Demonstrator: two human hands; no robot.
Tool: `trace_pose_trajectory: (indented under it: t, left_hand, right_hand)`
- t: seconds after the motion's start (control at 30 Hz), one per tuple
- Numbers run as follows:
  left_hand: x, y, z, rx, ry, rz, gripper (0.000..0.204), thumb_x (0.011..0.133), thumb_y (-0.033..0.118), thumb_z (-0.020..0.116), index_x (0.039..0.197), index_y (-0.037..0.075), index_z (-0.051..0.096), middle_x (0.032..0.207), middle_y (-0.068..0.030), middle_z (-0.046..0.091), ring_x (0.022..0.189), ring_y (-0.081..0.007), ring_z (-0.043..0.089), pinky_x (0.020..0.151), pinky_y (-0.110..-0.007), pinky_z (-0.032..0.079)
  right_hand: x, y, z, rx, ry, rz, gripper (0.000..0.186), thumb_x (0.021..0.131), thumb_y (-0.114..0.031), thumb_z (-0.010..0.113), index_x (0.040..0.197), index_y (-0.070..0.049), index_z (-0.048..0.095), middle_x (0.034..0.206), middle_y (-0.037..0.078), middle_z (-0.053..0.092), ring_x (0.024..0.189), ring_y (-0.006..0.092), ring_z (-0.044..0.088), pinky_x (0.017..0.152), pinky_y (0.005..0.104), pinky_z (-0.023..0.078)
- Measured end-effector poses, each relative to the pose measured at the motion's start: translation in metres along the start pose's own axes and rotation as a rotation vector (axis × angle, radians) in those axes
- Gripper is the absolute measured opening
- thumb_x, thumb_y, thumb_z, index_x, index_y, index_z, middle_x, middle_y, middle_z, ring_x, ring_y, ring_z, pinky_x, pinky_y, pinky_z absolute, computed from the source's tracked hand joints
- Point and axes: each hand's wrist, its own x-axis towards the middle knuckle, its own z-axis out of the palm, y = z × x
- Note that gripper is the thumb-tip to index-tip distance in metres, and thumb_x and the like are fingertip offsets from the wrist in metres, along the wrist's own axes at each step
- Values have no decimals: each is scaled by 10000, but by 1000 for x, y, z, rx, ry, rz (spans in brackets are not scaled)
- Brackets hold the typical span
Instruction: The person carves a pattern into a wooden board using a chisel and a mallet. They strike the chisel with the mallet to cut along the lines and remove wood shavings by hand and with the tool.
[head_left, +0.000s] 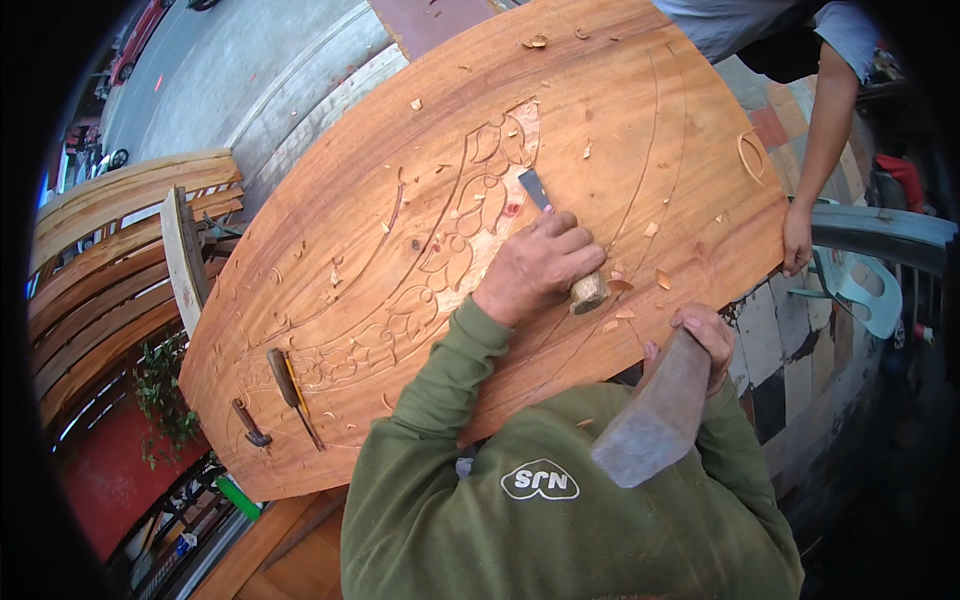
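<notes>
My left hand (540, 262) is closed around the wooden handle of a chisel (534, 188). Its flat metal blade points away from me, its tip against the carved part of a large wooden panel (330, 215). A floral relief band (455, 255) curves along that panel, with shavings scattered about. In my right hand (705, 345) is a grey, block-shaped mallet (652, 415), raised near my chest, right of the chisel's butt; my fingers partly hide its grip. Another wooden-handled tool (284, 378) lies beside a thin yellow stick (303, 402) at the panel's near left, next to a small hammer-like tool (250, 424).
Another person's hand (797, 240) touches the panel's right edge. A slatted wooden bench (100, 275) and a leafy plant (160, 400) stand at the left. Beyond the right edge is a pale green plastic chair (870, 295) on a tiled floor (790, 340). A road lies at the far left.
</notes>
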Motion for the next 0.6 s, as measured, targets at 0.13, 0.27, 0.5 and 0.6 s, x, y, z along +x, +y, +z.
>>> trace_pose_trajectory:
  t: [0.13,0.27,0.5,0.6]
  left_hand:
    - [1,-1,-15,-65,-97,-7,152,838,159,727,966,151,646,1007,3,674,1117,-231,698,852,-352,633]
    - [-10,-8,-10,-31,-68,47,143,862,182,702,998,158,663,1021,2,672,1147,-238,676,922,-369,620]
    - [-16,-13,-7,-2,-132,77,181,821,139,725,991,156,664,1032,4,674,1145,-252,675,938,-377,611]
    - [-17,-13,-5,7,-88,88,182,808,149,734,975,156,663,1032,5,692,1104,-260,689,906,-375,616]
  right_hand:
    - [25,17,23,-221,-252,37,667,769,-220,881,1342,-96,563,1064,149,686,862,353,703,724,468,569]
    - [27,9,22,-119,-140,-116,684,744,-174,850,1358,-102,556,1064,128,683,855,331,702,705,446,564]
    - [34,20,35,-244,-336,-163,667,787,-172,839,1374,-126,524,1041,118,664,827,326,695,675,438,570]
    - [29,16,35,-216,-207,-240,681,753,-174,839,1365,-135,542,1045,105,660,830,316,687,691,437,569]
